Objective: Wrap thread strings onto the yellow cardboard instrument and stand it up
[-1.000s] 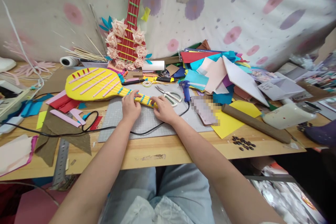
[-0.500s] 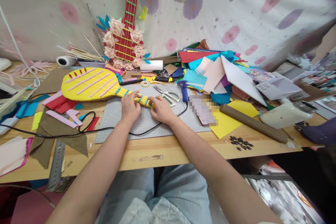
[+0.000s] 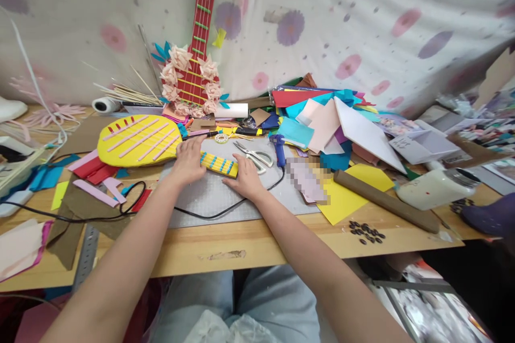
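Observation:
A yellow craft guitar (image 3: 139, 142) lies across the grey cutting mat, its round body to the left, with pink strips and short red pieces on it. Blue and white strips mark its neck (image 3: 219, 163). My left hand (image 3: 188, 161) is closed over the neck where it meets the body, covering that part. At the neck's far end, my right hand (image 3: 246, 178) grips the tip with curved fingers. Just behind that hand are scissors (image 3: 255, 156) with pale green handles. A blue glue gun (image 3: 278, 150) stands to their right.
A red craft guitar with paper flowers (image 3: 197, 75) leans at the back. Coloured sheets (image 3: 298, 131) pile up behind the glue gun. A black cord (image 3: 213, 216) crosses the cutting mat (image 3: 189, 220). To the right are a brown roll (image 3: 382, 199), a jar (image 3: 434, 187) and dark beads (image 3: 366, 232).
My left hand has slid left along the neck to the body, uncovering the neck's middle. My right hand has shifted slightly to the neck's end. The view has tilted up a little.

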Action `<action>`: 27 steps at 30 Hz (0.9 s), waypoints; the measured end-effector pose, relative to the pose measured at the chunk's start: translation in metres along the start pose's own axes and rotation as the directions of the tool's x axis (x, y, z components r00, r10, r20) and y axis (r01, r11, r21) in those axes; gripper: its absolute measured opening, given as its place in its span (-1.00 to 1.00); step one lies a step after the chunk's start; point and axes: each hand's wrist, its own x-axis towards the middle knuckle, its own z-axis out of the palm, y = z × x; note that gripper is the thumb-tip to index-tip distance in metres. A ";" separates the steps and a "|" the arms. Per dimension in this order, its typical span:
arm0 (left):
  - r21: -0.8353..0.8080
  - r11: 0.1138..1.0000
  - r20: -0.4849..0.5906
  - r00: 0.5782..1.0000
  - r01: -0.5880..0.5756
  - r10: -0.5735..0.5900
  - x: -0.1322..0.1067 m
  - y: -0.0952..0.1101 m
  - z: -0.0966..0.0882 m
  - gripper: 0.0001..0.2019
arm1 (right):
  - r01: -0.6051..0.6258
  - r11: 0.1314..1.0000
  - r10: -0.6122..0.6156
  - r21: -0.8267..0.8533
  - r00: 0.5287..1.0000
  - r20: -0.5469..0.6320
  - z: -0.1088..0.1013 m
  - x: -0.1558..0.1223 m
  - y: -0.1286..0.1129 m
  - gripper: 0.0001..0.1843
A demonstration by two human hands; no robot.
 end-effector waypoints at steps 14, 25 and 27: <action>0.146 0.952 0.378 0.905 -0.268 0.196 0.033 -0.033 -0.015 -0.51 | -0.055 0.987 0.062 0.150 0.997 -0.045 -0.004 0.003 0.006 -0.39; 0.216 0.942 0.429 0.892 -0.256 0.144 0.043 -0.002 -0.042 -0.60 | -0.058 0.984 0.084 0.167 0.985 -0.152 -0.012 0.004 0.012 -0.43; 0.223 0.948 0.467 0.878 -0.228 0.102 0.041 -0.003 -0.043 -0.56 | -0.065 0.983 0.097 0.170 0.977 -0.190 -0.020 0.006 0.017 -0.52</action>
